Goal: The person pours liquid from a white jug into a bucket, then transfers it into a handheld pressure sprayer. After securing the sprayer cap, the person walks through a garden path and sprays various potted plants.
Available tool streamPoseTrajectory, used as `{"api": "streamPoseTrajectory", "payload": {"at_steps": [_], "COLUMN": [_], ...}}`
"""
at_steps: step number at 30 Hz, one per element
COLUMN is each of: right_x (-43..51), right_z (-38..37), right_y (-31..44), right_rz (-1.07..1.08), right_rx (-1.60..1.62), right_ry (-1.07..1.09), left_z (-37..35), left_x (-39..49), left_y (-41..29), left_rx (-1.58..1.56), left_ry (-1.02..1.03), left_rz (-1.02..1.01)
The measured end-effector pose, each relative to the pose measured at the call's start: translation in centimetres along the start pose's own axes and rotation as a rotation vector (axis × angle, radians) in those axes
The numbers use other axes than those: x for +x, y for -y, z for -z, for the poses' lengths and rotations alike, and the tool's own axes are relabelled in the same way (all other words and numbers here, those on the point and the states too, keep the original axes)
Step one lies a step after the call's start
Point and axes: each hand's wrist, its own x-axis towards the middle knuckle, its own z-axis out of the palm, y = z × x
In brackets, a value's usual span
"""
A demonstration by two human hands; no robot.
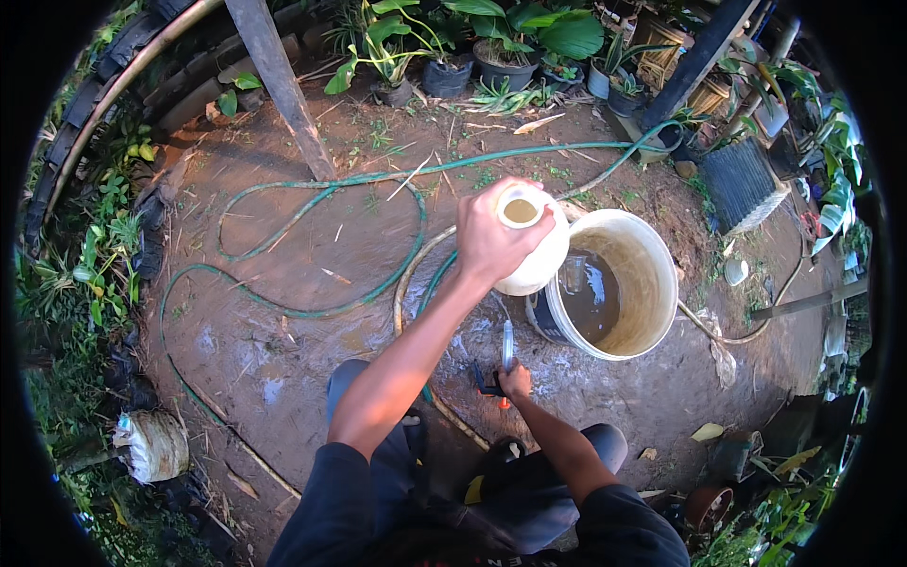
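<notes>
My left hand (489, 237) grips a white plastic bottle (533, 266) around its neck. The bottle's round mouth is uncovered and brownish liquid shows inside. Lower down, close to the wet ground, my right hand (517, 380) holds a pump sprayer head (489, 383) with a black handle and an orange nozzle. Its translucent cylinder (508, 345) points away from me, and a thin pale line runs from its tip towards the bottle. Right of the bottle stands a large whitish bucket (641, 283) with muddy water. A clear plastic cup (572, 273) sits in that water.
A green garden hose (297, 312) loops over the muddy ground, with a tan hose (407, 283) near my feet. A wooden post (287, 92) rises at the back left. Potted plants (506, 67) line the back. A dark ribbed block (744, 184) lies at the right.
</notes>
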Motion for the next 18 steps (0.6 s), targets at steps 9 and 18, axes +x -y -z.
{"api": "streamPoseTrajectory", "payload": {"at_steps": [9,18], "right_x": [-12.2,-31.6], "right_z": [13.8,36.3], "right_y": [7.9,19.7], "right_rz": [-0.104,-0.136], "right_rx": [0.748,0.951], "right_ry": [0.49,0.57], "left_z": [10.1,24.4], "left_x": [1.7,4.5], "left_y": [-8.2,-28.7], "left_rx": [0.17,0.283], "left_ry": [-0.288,-0.481], "left_rz": [0.084,0.186]}}
